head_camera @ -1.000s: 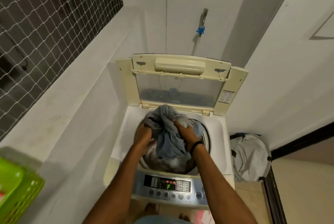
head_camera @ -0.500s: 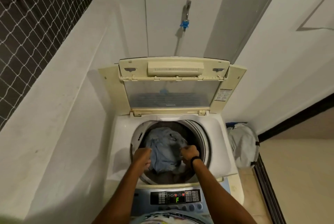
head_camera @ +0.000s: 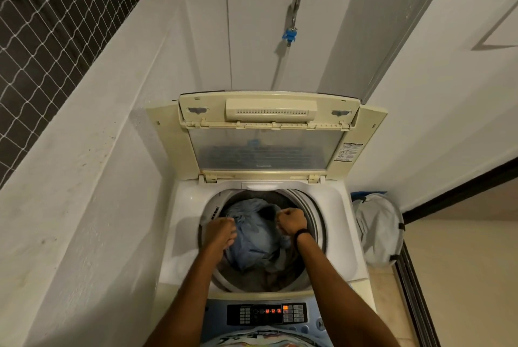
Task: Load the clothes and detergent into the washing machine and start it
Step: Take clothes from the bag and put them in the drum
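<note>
Both my forearms reach in from the near edge, bare, angling toward each other as they go far. My left hand (head_camera: pixel 221 231) lies back-up, its fingers curled down and gripping the left edge of the blue garment (head_camera: pixel 252 237). My right hand (head_camera: pixel 291 220) is balled into a fist, knuckles toward the far side, bunching the same garment's right edge. A dark band (head_camera: pixel 301 233) circles my right wrist. The hands sit near each other, not touching.

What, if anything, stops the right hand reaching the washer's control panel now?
Probably reachable, yes: the control panel lies uncovered nearby; the right hand must only release the blue clothes first.
</note>
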`<action>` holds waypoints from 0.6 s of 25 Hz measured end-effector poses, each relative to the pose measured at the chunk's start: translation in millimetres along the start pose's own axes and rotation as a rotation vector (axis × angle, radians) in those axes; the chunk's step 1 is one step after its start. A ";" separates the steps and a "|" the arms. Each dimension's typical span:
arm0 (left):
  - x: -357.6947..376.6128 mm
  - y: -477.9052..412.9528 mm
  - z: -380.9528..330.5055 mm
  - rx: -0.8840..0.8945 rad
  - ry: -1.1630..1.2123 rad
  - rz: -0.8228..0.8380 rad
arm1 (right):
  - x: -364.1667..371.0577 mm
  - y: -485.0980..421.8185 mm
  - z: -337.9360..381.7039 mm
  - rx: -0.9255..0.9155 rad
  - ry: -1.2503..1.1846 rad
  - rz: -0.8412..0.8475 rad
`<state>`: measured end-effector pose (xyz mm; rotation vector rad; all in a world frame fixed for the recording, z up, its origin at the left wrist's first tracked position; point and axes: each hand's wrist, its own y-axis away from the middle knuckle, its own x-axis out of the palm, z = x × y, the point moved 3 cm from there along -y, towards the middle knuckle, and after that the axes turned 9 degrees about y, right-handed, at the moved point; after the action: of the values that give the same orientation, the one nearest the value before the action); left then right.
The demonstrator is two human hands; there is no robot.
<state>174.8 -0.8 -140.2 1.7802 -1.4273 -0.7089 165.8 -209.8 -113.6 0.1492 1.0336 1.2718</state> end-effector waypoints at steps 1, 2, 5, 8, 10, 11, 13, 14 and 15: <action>1.9 -0.3 -4.6 0.022 0.008 -0.001 | -2.3 -1.0 3.8 -0.015 -0.008 -0.001; 3.6 -0.1 -9.0 0.046 0.008 0.007 | -5.4 -1.9 7.8 -0.026 -0.025 -0.006; 8.6 4.5 -20.8 0.121 -0.025 0.022 | -15.7 -4.0 18.7 -0.061 -0.046 -0.055; 12.1 12.4 -34.5 0.215 -0.045 0.019 | -22.1 -5.8 27.0 -0.091 -0.091 -0.112; 14.7 17.2 -46.2 0.286 -0.045 0.024 | -25.5 -7.6 32.7 -0.087 -0.185 -0.131; 16.0 19.8 -52.5 0.312 -0.034 0.028 | -27.3 -8.1 36.3 -0.087 -0.235 -0.131; 19.5 22.7 -64.7 0.357 -0.009 0.047 | -30.4 -9.3 44.1 -0.093 -0.317 -0.125; 21.8 23.4 -70.2 0.377 0.000 0.061 | -32.2 -9.3 47.6 -0.098 -0.351 -0.125; 23.8 24.2 -74.3 0.394 0.006 0.074 | -34.1 -8.7 50.6 -0.103 -0.382 -0.127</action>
<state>225.3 -11.6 -76.8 2.0054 -1.7088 -0.4008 209.8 -219.4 -71.5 0.2334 0.6388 1.1235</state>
